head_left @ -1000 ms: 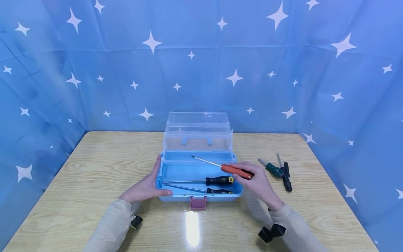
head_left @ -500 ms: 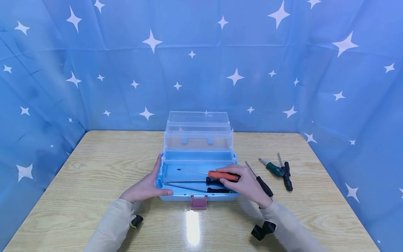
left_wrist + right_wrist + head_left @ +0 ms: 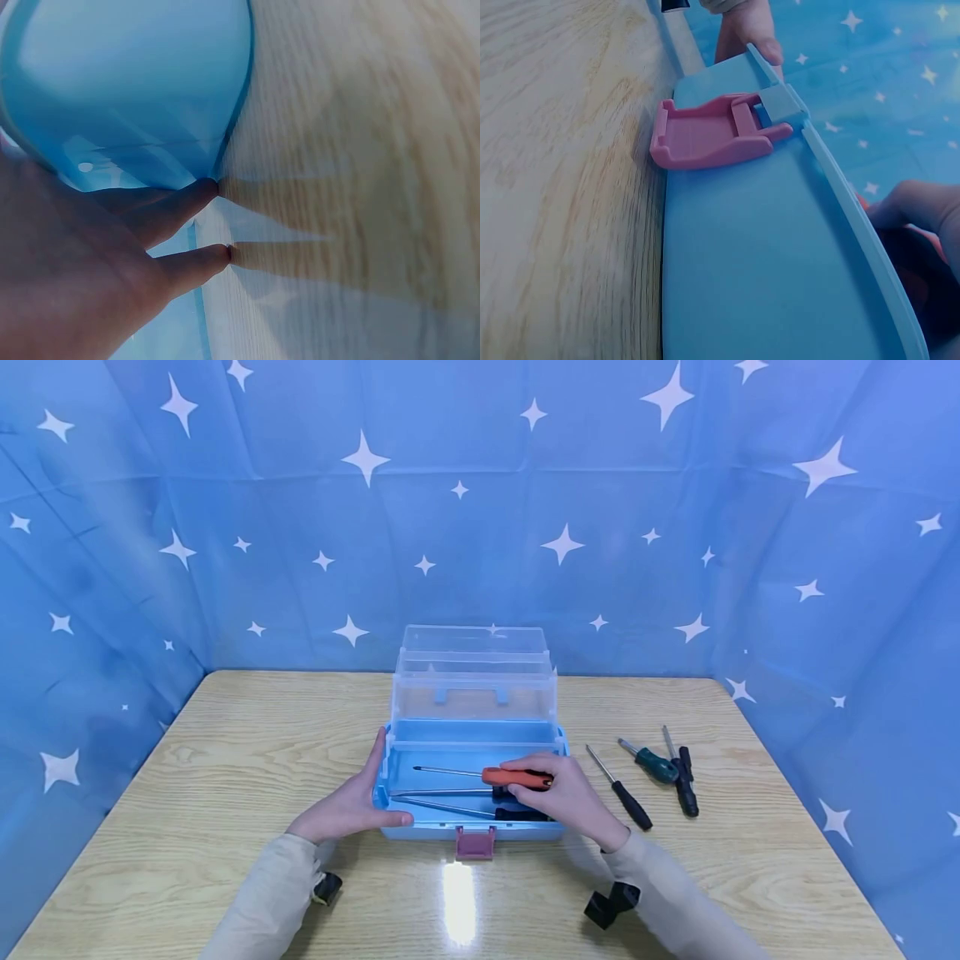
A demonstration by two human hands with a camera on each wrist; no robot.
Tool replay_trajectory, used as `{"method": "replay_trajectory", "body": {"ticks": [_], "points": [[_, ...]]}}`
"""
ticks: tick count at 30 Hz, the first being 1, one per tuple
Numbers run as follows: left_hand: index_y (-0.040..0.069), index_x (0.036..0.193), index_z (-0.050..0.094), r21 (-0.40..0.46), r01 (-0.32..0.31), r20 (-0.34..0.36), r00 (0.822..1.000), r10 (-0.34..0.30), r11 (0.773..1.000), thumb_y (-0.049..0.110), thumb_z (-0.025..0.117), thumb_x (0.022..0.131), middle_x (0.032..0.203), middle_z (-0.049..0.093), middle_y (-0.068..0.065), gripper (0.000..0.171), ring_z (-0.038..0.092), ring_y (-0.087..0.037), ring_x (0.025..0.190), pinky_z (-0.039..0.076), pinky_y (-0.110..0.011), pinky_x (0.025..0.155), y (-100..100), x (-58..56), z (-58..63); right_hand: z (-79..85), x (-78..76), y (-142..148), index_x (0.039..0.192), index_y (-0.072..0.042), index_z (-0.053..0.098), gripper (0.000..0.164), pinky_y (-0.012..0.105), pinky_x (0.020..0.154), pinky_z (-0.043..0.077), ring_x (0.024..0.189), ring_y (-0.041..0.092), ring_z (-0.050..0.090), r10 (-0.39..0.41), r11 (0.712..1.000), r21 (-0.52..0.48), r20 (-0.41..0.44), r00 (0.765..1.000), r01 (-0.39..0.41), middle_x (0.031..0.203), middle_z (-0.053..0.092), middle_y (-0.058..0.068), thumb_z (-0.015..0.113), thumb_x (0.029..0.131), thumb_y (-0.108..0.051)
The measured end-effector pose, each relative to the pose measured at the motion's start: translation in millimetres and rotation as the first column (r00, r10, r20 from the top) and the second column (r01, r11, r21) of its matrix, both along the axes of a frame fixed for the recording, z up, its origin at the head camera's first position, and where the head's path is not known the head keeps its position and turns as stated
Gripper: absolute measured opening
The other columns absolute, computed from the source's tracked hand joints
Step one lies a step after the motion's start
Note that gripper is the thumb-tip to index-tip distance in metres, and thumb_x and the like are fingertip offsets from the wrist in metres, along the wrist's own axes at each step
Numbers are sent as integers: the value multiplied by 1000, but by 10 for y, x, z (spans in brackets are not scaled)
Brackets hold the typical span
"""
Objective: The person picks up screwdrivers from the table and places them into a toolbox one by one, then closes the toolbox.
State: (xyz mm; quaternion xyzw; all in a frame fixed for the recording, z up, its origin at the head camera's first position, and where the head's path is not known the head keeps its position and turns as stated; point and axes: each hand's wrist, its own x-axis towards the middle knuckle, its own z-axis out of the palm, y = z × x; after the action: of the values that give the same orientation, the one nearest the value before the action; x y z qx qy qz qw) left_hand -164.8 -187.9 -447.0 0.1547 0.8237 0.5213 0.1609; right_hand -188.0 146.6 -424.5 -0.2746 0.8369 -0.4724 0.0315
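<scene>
A light blue toolbox (image 3: pixel 402 832) stands on the table, its clear lid (image 3: pixel 474 697) raised at the back. My left hand (image 3: pixel 351 803) rests against the box's left end, thumb along the front rim and fingers straight down the side. In the left wrist view, the fingertips (image 3: pixel 201 187) reach low by the tabletop. My right hand (image 3: pixel 568 795) holds an orange-handled screwdriver (image 3: pixel 502 776) over the box's inside, shaft pointing left. Beneath it lie two screwdrivers with black handles, the front one's handle (image 3: pixel 517 815) partly covered by the hand. The right wrist view shows the box's pink latch (image 3: pixel 701 135) hanging down.
Right of the box, a black-handled screwdriver (image 3: pixel 632 805) lies on the wooden table (image 3: pixel 225 777). Beyond it are a green-handled screwdriver (image 3: pixel 656 767) and another black-handled one (image 3: pixel 685 793) with a crosswise grip. A blue star-patterned curtain (image 3: pixel 480 527) surrounds the table.
My right hand has moved left and down with the orange-handled screwdriver, bringing it lower into the box. This uncovered a black-handled screwdriver on the table. My left hand has stayed put.
</scene>
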Motion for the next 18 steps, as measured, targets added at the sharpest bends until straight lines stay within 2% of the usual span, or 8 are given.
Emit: {"method": "replay_trajectory", "body": {"ticks": [4,11,15,18], "points": [[20,151,-23,5,-2,6,1000,2,1000,33,82,77,158,-7,-21,129,6,-44,141,17,-62,108,4,1,2,-6,-20,-48,115,-11,72,26,31,67,50,91,19,59,11,1000,7,24,1000,-12,111,67,6,70,89,-12],[20,151,-23,37,8,-2,1000,-7,999,31,82,77,159,-3,-21,129,8,-44,141,18,-62,108,2,-2,-18,-8,-49,-128,114,-9,72,25,30,61,50,77,16,58,61,998,29,34,998,-62,106,68,6,69,89,-11],[20,151,-23,31,-2,11,1000,2,1000,33,82,77,159,-3,-20,129,8,-44,142,18,-62,108,-5,-5,-21,-23,-54,-143,114,-4,71,25,39,76,54,92,21,63,88,994,72,-4,996,-87,108,69,6,68,90,-11],[20,151,-23,26,-7,19,1000,6,1000,32,83,76,159,-4,-20,130,6,-43,142,17,-61,108,-9,-8,-19,-14,-39,-127,113,-3,71,24,46,87,51,105,24,62,78,994,82,-17,997,-76,111,68,6,67,91,-11]]}}
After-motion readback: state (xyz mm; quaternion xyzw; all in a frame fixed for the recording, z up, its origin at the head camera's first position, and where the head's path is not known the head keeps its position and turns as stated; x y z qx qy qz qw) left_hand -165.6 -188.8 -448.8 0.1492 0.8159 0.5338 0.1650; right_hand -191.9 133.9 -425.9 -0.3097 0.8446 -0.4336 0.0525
